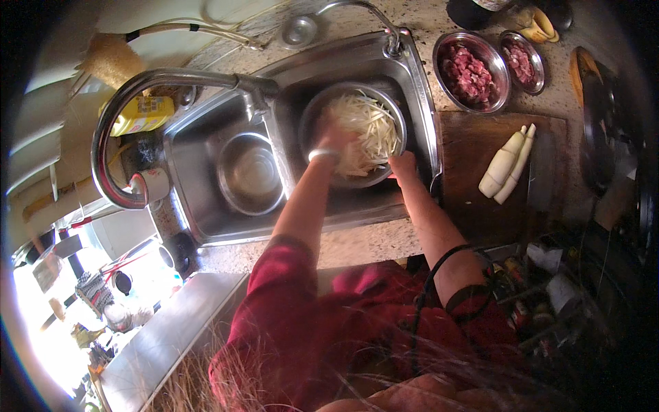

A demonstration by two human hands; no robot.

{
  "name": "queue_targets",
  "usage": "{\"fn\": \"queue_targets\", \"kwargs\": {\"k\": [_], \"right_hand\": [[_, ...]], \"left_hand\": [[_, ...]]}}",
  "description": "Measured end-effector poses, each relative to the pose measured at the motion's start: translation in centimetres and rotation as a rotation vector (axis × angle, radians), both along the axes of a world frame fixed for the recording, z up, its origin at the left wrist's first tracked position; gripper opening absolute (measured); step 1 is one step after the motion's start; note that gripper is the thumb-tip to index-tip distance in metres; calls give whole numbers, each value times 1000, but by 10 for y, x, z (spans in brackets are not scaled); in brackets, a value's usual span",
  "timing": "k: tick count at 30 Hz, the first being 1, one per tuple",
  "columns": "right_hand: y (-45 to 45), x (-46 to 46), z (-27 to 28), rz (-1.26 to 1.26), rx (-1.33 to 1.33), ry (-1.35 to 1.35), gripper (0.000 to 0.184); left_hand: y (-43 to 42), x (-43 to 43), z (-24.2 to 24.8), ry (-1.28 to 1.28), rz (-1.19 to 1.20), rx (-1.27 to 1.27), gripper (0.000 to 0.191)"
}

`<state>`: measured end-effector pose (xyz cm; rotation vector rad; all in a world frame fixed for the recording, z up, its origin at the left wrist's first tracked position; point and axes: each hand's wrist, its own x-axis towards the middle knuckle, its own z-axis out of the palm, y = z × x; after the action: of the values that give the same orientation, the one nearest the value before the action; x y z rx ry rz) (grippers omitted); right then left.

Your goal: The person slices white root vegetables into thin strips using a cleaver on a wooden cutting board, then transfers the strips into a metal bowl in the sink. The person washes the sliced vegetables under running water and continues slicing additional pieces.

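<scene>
A round metal basin (309,109) sits in the right bowl of the stainless steel double sink. Pale shredded vegetable strips (382,123) fill much of it. My left hand (335,138), with a white bangle at the wrist, reaches in among the strips; motion blur hides its fingers. At the near right rim, my right hand (403,166) grips the basin. Another round metal bowl (230,180), apparently holding some water, stands in the left sink bowl (201,154).
Two peeled shoots, probably water bamboo (503,162), lie on a dark wooden cutting board (463,206). Behind it stand a larger metal bowl (438,77) and a smaller one (538,85), both with cut raw meat. A curved faucet (154,77) arches over the left side, beside a yellow package (146,114).
</scene>
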<state>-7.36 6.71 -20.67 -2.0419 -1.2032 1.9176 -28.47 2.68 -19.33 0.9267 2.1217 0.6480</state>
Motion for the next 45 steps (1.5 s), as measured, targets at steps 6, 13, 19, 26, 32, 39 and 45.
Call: {"fn": "queue_targets", "kwargs": {"k": [6, 13, 19, 26, 32, 39, 45], "right_hand": [[-3, -3, 0, -33, 100, -70, 23], [2, -7, 31, -96, -13, 0, 35], [-2, -5, 16, -38, 60, -26, 38], [3, 6, -7, -77, -26, 51, 39], [8, 5, 5, 44, -72, 45, 48], [8, 3, 24, 45, -83, 0, 43], [7, 6, 25, 108, -19, -13, 35]], "left_hand": [[-6, 20, 18, -176, 319, 174, 65], [-4, 31, 71, 311, -57, -111, 85], [-28, 78, 41, 610, -433, -276, 75], [-26, 58, 79, 465, -573, -296, 48], [-24, 55, 151, 384, -466, -161, 26], [-92, 17, 162, 316, -60, 436, 27], [-225, -160, 22, 706, -63, -418, 29]]}}
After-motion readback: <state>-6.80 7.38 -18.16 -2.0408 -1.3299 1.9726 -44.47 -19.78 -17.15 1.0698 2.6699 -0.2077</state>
